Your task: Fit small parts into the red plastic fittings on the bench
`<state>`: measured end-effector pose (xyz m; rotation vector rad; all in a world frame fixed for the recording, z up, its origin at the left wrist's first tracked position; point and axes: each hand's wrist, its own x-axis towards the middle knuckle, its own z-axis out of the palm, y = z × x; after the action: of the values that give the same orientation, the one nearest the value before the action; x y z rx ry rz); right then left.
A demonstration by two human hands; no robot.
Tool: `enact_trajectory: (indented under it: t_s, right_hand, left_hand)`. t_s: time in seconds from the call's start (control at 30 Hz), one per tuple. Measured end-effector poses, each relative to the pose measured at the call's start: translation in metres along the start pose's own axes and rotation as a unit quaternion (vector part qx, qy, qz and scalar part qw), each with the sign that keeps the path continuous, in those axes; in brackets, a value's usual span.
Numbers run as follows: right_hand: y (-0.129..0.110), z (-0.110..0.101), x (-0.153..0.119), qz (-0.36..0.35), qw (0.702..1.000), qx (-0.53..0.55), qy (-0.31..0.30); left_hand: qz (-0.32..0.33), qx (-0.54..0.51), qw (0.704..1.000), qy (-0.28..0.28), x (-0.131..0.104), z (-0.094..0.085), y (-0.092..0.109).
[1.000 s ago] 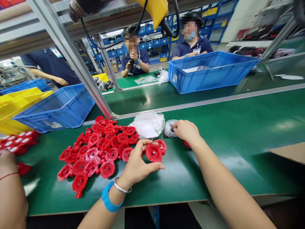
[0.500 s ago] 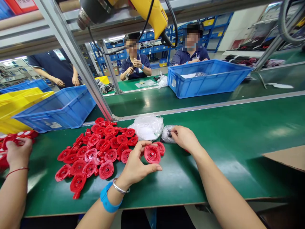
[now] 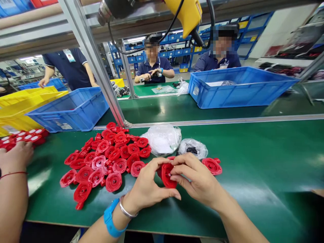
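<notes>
A red round part (image 3: 168, 175) is held between the thumb and fingers of my left hand (image 3: 149, 180). My right hand (image 3: 198, 179) has its fingertips pinched at the centre of that part; anything small between them is hidden. To the left lies a pile of red parts (image 3: 113, 153). One more red part (image 3: 212, 165) rests on the green table just right of my right fingers. Behind my hands are a clear bag with white contents (image 3: 163, 140) and a smaller open bag with black pieces (image 3: 192, 149).
Blue bins (image 3: 238, 87) and yellow bins (image 3: 22, 111) stand toward the back. A metal post (image 3: 96, 64) rises behind the pile. A yellow tool (image 3: 186, 15) hangs overhead. Another person's hand (image 3: 17, 157) touches red parts at far left; people work opposite.
My right hand has moved from the small bag to the red part in my left hand. That part is now tilted more sideways. The view has shifted slightly.
</notes>
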<state>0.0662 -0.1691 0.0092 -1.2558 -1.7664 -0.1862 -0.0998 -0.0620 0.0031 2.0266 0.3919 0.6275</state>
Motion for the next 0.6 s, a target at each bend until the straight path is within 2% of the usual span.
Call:
enact_trajectory:
  t_s: [0.3, 0.6]
  right_hand:
    - [-0.0027, 0.0006, -0.0001, -0.004, 1.0, 0.005, 0.004]
    - [-0.005, 0.0018, 0.0021, 0.003, 0.999, 0.03, 0.029]
  left_hand:
    - [0.036, 0.044, 0.998, 0.008, -0.0023, 0.0021, -0.002]
    - [0.103, 0.048, 0.992, 0.051, -0.0028, 0.0029, -0.003]
